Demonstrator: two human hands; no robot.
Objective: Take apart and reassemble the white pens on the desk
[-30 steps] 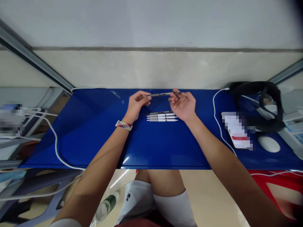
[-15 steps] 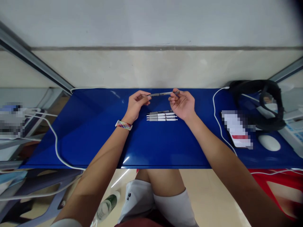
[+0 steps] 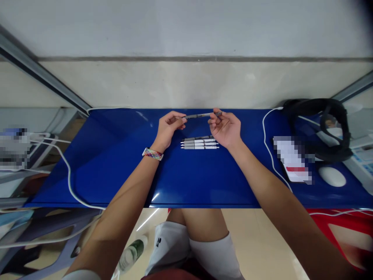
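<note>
A slim pen (image 3: 199,115) with a dark grip and a paler barrel is held level above the blue table (image 3: 116,175). My left hand (image 3: 172,126) pinches its left end between thumb and fingers. At the other end, my right hand (image 3: 225,127) grips it with the fingertips, palm turned up, the fingers hiding part of that end. Just below the hands, several pens (image 3: 199,143) lie side by side on the table, tips to the left. Most have white barrels with grey grips; the farthest one looks darker.
On the right lie a phone (image 3: 293,159), a white mouse (image 3: 332,176) and a black padded headset-like loop (image 3: 317,105). White cables (image 3: 69,175) run along both sides. Behind the table stands a wall (image 3: 186,83). A bottle (image 3: 132,254) is on the floor.
Both hands keep hold of the pen in almost the same place. The right fingers have shifted very slightly at the pen's right end.
</note>
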